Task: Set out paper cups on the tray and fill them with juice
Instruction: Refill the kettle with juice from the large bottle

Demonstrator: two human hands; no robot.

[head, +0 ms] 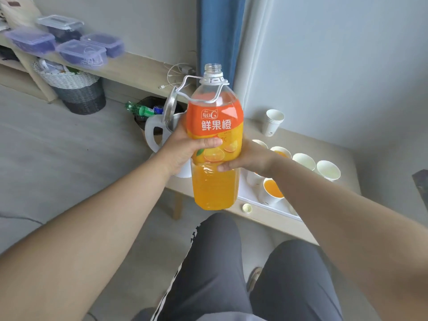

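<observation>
Juice bottle (pixel 217 126): upright, neck uncapped, lifted clear of the low table (pixel 308 141) between both hands.

Left hand (pixel 180 151): wraps the label from the bottle's left, thumb laid across the front.

Right hand (pixel 250 157): grips from the bottle's right, fingers curled round the label's lower edge.

White tray (pixel 251 194): on the table, just right of the bottle's base.
- Filled cup (pixel 272 189) stands nearest the bottle.
- Second cup with juice (pixel 281 152) is partly hidden behind the right hand.
- Empty cups (pixel 303 161) are farther right.

Cup stack (pixel 274 122): behind and right of the bottle.

Yellow cap (pixel 247 208): lies on the table by the bottle's base, beside the tray edge.
</observation>
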